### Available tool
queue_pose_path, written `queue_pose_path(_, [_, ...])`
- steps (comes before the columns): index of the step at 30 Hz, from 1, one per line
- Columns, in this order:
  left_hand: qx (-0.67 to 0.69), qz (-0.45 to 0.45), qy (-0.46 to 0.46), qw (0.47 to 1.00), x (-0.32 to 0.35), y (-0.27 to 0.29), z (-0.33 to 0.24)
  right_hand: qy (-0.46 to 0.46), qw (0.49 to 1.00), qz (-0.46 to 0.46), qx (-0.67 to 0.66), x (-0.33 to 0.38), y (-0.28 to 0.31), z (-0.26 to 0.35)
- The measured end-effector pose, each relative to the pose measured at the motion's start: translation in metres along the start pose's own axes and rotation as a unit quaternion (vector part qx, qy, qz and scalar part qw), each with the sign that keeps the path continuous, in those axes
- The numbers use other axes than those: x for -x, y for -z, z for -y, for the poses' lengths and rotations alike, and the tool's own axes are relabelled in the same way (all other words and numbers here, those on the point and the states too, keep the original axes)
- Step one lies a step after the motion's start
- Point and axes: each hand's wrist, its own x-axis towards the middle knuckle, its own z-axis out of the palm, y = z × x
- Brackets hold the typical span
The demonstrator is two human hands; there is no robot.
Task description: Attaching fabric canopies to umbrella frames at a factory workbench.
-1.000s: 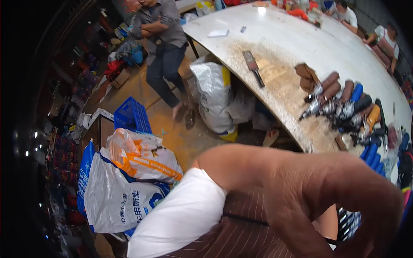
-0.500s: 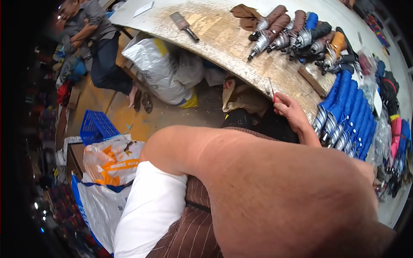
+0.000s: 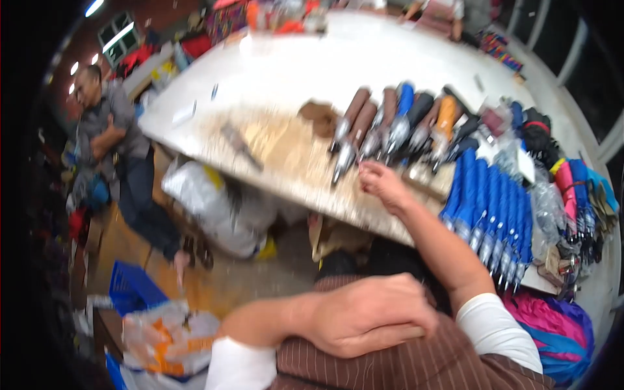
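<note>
From my remote seat: my right hand [image 3: 383, 185] reaches to the near edge of the tabletop [image 3: 292, 71], fingers loosely curled, their tips just beside the silver tip of a brown folded umbrella [image 3: 351, 140]. The blur hides whether the grip has hold of anything; I cannot tell. That umbrella lies at the left end of a row of folded umbrellas [image 3: 406, 127], at about twelve o'clock from the hand, brown, blue, dark and orange, laid side by side with their silver ends toward me. My left hand [image 3: 370, 315] rests flat, its grip open and empty, on the striped brown cloth [image 3: 416, 364] at six o'clock.

The risks, as I judge them: the umbrellas lie touching one another, so a pull on one could drag its neighbours askew or roll them off the near edge. A stack of blue umbrellas [image 3: 491, 208] sits at three o'clock from the hand, overhanging the edge near my forearm; a careless elbow could tip it to the floor. A dark flat tool [image 3: 240, 146] lies well apart at nine o'clock. Another person [image 3: 120, 146] sits at nine o'clock beyond the tabletop's corner, above sacks [image 3: 208, 205], where anything falling leftward could land.
</note>
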Motion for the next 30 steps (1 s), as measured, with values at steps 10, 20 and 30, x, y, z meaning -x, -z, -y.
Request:
queue_pose_path(10, [-0.059, -0.066, 0.346, 0.934, 0.076, 0.007, 0.06, 0.329, 0.835, -0.001, 0.442, -0.006, -0.015, -0.019])
queue_pose_path(20, [-0.227, 0.041, 0.441, 0.867, 0.227, -0.013, 0.246, 0.237, 0.767, 0.077, 0.591, 0.058, 0.038, -0.061])
queue_pose_path(30, [-0.156, -0.043, 0.446, 0.88, 0.256, -0.023, 0.262, 0.346, 0.728, 0.014, 0.592, 0.04, 0.047, -0.073])
